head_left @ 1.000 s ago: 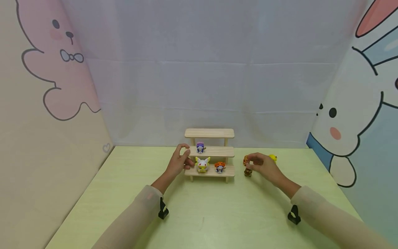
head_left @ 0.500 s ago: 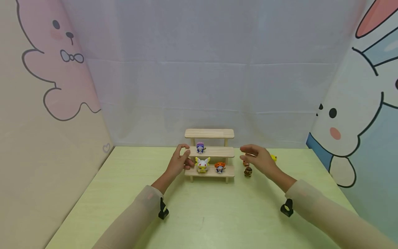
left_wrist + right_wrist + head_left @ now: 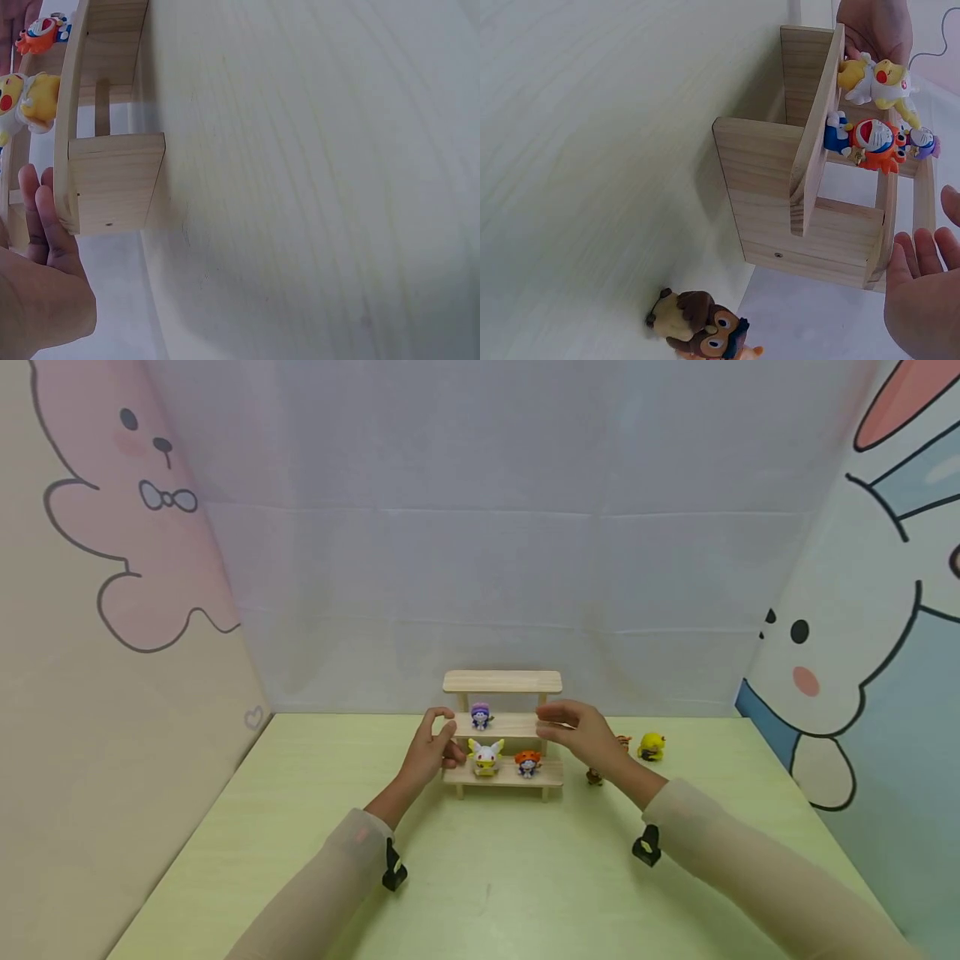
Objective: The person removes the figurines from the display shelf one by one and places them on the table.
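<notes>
A three-tier wooden display shelf stands on the table. My left hand rests at its left end, two fingers lying straight against the lower tier's end. At the middle tier's right end is my right hand, fingers extended, with nothing seen in its grasp. A purple-hatted figurine stands on the middle tier's left. The lower tier bears a white-and-yellow figurine and an orange-hatted, blue-and-white cat figurine. In the right wrist view, an owl figurine stands below my right hand.
Right of the shelf, an orange figurine is mostly hidden by my right arm. A yellow figurine stands beyond it. The pale table ends at a curtain, with cartoon-printed walls on both sides.
My right hand let go of the orange figurine on the table beside the owl and moved left to the shelf's right end. My left hand stayed at the shelf's left end.
</notes>
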The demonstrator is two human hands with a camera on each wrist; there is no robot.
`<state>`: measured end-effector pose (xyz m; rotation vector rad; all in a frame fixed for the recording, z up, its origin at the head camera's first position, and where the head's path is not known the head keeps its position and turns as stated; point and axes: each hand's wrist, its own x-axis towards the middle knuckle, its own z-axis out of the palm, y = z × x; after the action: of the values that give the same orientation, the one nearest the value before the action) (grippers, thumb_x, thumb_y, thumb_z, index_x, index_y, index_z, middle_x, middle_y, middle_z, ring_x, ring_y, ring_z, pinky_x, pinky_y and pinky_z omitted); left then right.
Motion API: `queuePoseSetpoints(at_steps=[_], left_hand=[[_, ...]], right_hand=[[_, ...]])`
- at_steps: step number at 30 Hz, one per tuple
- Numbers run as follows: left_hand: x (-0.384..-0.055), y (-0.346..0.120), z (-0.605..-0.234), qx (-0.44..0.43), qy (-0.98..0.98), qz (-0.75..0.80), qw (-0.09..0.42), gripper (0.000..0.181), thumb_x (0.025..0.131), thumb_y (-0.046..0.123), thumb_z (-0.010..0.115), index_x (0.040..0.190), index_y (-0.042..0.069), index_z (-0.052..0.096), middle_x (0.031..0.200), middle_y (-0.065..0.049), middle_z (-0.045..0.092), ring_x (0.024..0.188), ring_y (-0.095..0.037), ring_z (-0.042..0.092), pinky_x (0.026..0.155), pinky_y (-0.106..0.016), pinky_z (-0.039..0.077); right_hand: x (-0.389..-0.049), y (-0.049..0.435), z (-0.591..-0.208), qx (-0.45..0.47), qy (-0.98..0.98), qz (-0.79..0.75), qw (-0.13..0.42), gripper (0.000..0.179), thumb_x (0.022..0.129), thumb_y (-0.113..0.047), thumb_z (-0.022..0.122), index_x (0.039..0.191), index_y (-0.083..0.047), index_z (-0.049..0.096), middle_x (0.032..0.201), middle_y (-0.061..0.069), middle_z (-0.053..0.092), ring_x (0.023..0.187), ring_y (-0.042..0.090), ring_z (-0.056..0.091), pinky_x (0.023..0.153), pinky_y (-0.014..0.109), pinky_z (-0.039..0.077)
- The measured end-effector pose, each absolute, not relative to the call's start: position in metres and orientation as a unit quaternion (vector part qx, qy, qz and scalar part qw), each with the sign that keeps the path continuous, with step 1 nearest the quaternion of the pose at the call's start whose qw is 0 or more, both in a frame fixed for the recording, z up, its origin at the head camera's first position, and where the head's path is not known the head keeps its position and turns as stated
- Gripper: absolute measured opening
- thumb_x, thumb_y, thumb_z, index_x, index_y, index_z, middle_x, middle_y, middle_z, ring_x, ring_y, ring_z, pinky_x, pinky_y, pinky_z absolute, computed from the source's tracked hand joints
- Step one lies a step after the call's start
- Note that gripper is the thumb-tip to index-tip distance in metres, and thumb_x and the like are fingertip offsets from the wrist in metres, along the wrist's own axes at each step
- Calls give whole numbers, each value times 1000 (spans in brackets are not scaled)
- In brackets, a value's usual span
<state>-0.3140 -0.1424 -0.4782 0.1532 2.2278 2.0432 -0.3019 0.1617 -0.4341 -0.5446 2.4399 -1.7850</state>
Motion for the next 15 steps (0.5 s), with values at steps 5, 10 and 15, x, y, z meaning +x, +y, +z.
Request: queuePoseSetpoints(at_steps=[5,10,15], left_hand=[[-315,-140,-484,46,740,670,34,35,111,30,49,141,12,43,65,-6,68,61,-14,67,55,-25,53],[-313,-139,-484,45,746,663,24,30,112,31,49,136,15,45,64,-5,67,60,-14,66,55,-25,52],[-313,-140,-483,46,744,666,35,32,112,30,49,139,13,44,65,-5,68,61,-14,66,56,-24,52]], right_hand=[[-309,148,-431,-180,796,-576,45,43,97,-16,75,136,-2,63,141,23,61,130,36,59,105,47,50],[-316,136,-433,-190,791,-579,51,43,98,-13,74,137,-1,62,140,23,61,129,36,60,105,44,51],[-319,125,-429,-192,789,-580,65,43,98,-10,73,138,0,61,141,22,60,130,34,60,104,43,51]])
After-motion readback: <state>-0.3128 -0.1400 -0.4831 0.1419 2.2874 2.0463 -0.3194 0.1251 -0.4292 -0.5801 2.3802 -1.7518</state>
